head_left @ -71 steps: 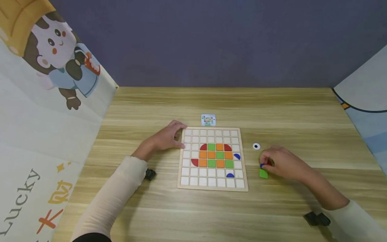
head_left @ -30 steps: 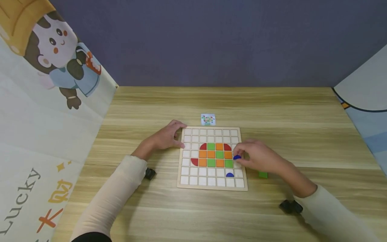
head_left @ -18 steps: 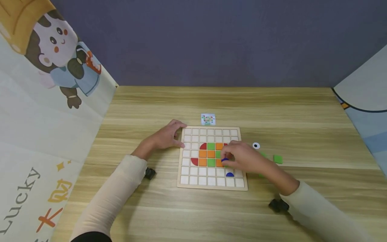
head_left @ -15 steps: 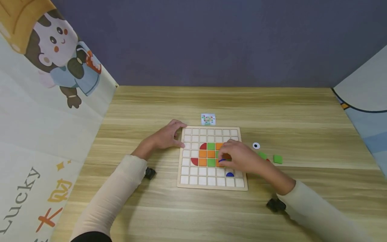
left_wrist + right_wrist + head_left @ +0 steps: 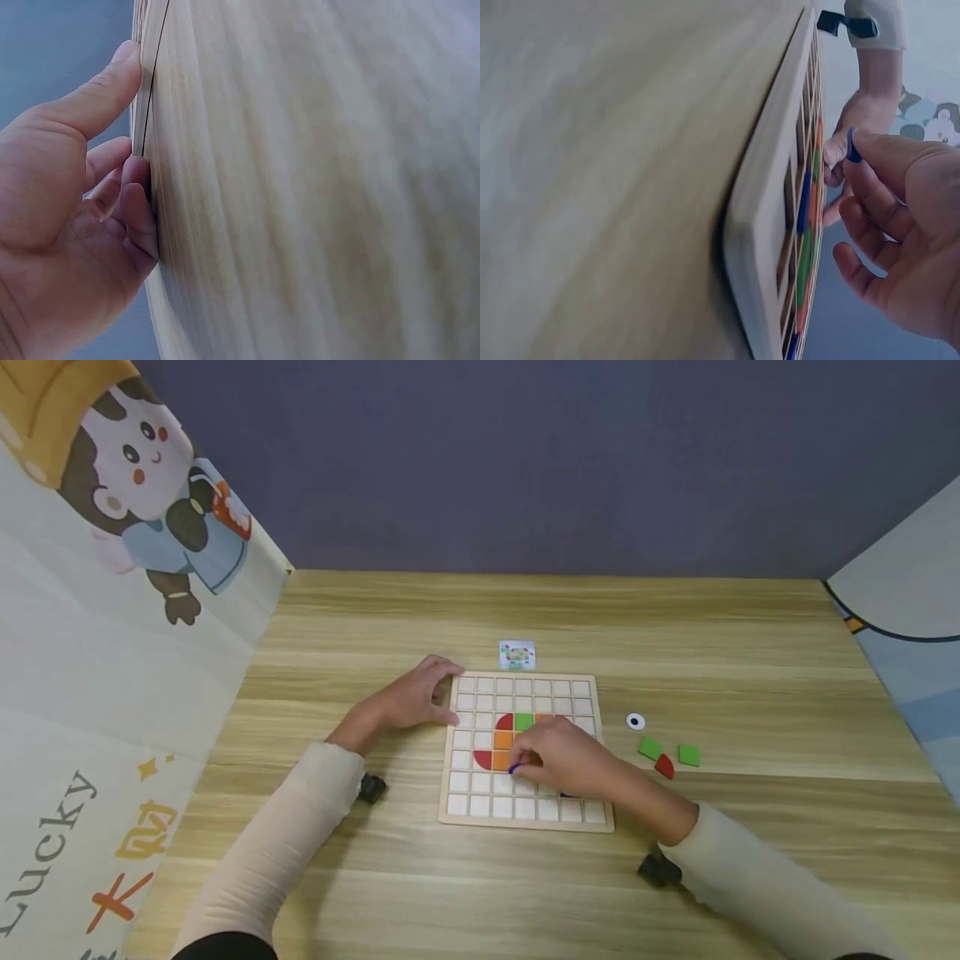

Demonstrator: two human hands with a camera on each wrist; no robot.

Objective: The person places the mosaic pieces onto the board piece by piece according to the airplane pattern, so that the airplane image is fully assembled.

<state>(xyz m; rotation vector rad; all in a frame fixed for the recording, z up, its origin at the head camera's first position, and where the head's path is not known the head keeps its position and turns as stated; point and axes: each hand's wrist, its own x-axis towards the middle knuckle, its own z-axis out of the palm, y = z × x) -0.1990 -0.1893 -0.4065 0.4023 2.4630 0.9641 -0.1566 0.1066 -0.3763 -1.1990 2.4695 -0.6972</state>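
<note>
Between thumb and forefinger my right hand (image 5: 566, 756) pinches a blue half-round tile (image 5: 853, 146), held over the lower middle of the wooden grid board (image 5: 465, 822). My left hand (image 5: 411, 697) rests at the board's left edge, thumb and forefinger spread along it; in the left wrist view the thumb (image 5: 97, 94) lies on the rim. Red rounded tiles (image 5: 483, 760), orange square tiles (image 5: 503, 740) and green square tiles (image 5: 523, 722) sit in the grid cells, partly hidden under my right hand. Two blue tiles on the board show in the right wrist view, one of them a blue tile (image 5: 804, 202) beside a green one.
Right of the board lie a white disc with a black dot (image 5: 635, 722), two green square tiles (image 5: 688, 755) and a red rounded tile (image 5: 664, 766). A small pattern card (image 5: 517, 655) lies behind the board. A dark wall (image 5: 555, 468) rises behind the table.
My right hand picked up the blue tile right of the board and carried it left across the grid to the lower middle. The left hand stayed at the board's edge.
</note>
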